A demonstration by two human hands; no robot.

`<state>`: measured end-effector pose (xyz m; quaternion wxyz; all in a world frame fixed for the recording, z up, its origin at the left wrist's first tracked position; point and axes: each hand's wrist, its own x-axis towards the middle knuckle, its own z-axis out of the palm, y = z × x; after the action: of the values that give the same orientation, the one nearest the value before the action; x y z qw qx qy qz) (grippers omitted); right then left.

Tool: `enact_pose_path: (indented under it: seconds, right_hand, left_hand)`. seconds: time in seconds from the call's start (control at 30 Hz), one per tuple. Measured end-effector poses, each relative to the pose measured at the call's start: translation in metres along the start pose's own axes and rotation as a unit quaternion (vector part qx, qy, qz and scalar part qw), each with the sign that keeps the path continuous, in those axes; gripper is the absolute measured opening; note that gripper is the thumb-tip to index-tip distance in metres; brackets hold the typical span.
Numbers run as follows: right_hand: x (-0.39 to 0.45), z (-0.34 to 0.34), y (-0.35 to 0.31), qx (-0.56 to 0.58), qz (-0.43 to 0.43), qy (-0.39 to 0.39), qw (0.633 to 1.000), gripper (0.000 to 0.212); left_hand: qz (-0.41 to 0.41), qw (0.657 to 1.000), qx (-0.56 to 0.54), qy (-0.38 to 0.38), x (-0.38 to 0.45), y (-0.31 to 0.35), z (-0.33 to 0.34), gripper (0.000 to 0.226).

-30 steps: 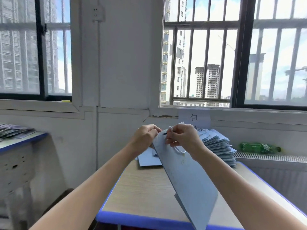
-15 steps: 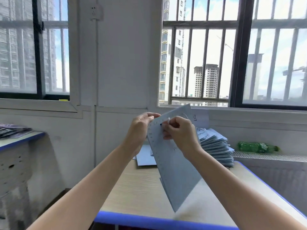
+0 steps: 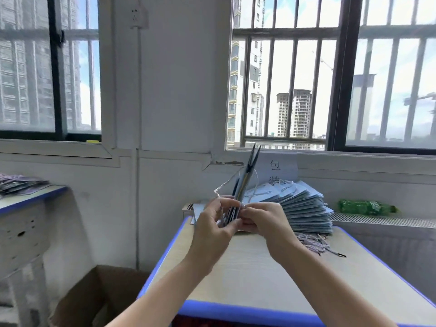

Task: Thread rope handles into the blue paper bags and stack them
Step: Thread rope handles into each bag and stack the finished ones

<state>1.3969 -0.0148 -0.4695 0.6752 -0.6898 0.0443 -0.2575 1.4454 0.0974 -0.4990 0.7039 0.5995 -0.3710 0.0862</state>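
I hold one flat blue paper bag upright and edge-on above the desk, so only its thin edge shows. My left hand grips its lower left side. From the right, my right hand pinches the same lower end. A white twisted rope handle loops out of the bag to the upper left. Behind my hands a fanned stack of blue bags with handles lies at the desk's far end. Loose rope handles lie in front of that stack.
The wooden desk with a blue rim stands under a barred window. A green bottle lies on the radiator ledge at right. An open cardboard box sits on the floor at left. Another desk with papers is at far left.
The bag has turned from face-on and tilted to edge-on and upright. Both hands shifted lower on it, and the view dropped, revealing the box on the floor.
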Motion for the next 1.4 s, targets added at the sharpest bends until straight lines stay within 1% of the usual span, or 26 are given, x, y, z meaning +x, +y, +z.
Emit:
enact_pose_path:
  seconds: [0.07, 0.13, 0.23, 0.3, 0.4, 0.57, 0.6, 0.63, 0.7, 0.77, 0.83, 0.9, 1.0, 1.1, 1.27, 1.4]
  right_hand:
    - [-0.008, -0.005, -0.004, 0.010, 0.013, -0.014, 1.000, 0.016]
    - [-0.010, -0.009, -0.006, -0.012, 0.014, -0.017, 1.000, 0.018]
    - [-0.010, -0.013, -0.005, -0.049, 0.014, -0.009, 0.999, 0.025]
    - [-0.011, -0.014, -0.002, -0.051, 0.017, -0.011, 0.998, 0.025]
    - [-0.013, -0.013, 0.000, -0.047, 0.017, -0.007, 0.999, 0.020]
    - [-0.013, -0.011, 0.003, -0.088, 0.005, 0.020, 0.996, 0.013]
    - [-0.012, -0.011, 0.004, -0.092, 0.004, 0.022, 0.996, 0.012]
    - [-0.012, -0.011, 0.005, -0.094, 0.004, 0.026, 0.995, 0.010]
    - [-0.011, -0.010, 0.008, -0.105, 0.004, 0.037, 0.994, 0.007]
    - [-0.011, -0.005, 0.012, -0.127, 0.001, 0.045, 0.991, 0.004]
    - [-0.011, 0.000, 0.014, -0.153, -0.008, 0.054, 0.987, 0.008]
    - [-0.011, 0.001, 0.014, -0.166, -0.015, 0.061, 0.984, 0.012]
    - [-0.010, -0.001, 0.012, -0.161, -0.010, 0.065, 0.985, 0.009]
    - [-0.011, 0.001, 0.010, -0.167, -0.014, 0.061, 0.984, 0.007]
    - [-0.013, 0.003, 0.007, -0.170, -0.009, 0.047, 0.984, 0.006]
    - [-0.012, 0.001, 0.006, -0.199, -0.011, 0.038, 0.979, 0.012]
  left_hand:
    - [0.008, 1.000, 0.019, -0.004, -0.009, -0.005, 0.003, 0.038]
    - [0.016, 0.999, 0.040, -0.015, -0.014, -0.008, 0.007, 0.033]
    - [0.023, 0.999, 0.045, -0.009, -0.014, -0.006, 0.011, 0.019]
    - [0.026, 0.999, 0.032, -0.019, -0.015, -0.003, 0.012, 0.013]
    - [0.020, 0.999, 0.041, -0.021, -0.018, -0.003, 0.009, 0.014]
    - [0.029, 0.992, 0.121, -0.004, -0.012, -0.010, -0.001, 0.020]
    - [0.054, 0.986, 0.159, -0.003, -0.012, -0.011, -0.004, 0.019]
    - [0.097, 0.972, 0.214, -0.001, -0.012, -0.011, -0.006, 0.018]
    - [0.173, 0.922, 0.345, -0.014, -0.011, -0.014, -0.010, 0.020]
    - [0.161, 0.881, 0.444, -0.036, -0.011, -0.013, -0.009, 0.029]
    - [0.113, 0.859, 0.497, -0.046, -0.010, -0.012, -0.010, 0.035]
    - [0.094, 0.858, 0.502, -0.054, -0.011, -0.015, -0.013, 0.031]
    - [0.114, 0.877, 0.464, -0.044, -0.016, -0.019, -0.015, 0.025]
    - [0.127, 0.885, 0.445, -0.050, -0.018, -0.019, -0.014, 0.018]
    - [0.129, 0.883, 0.449, -0.052, -0.016, -0.019, -0.013, 0.014]
    - [0.129, 0.883, 0.449, -0.041, -0.016, -0.021, -0.014, 0.013]
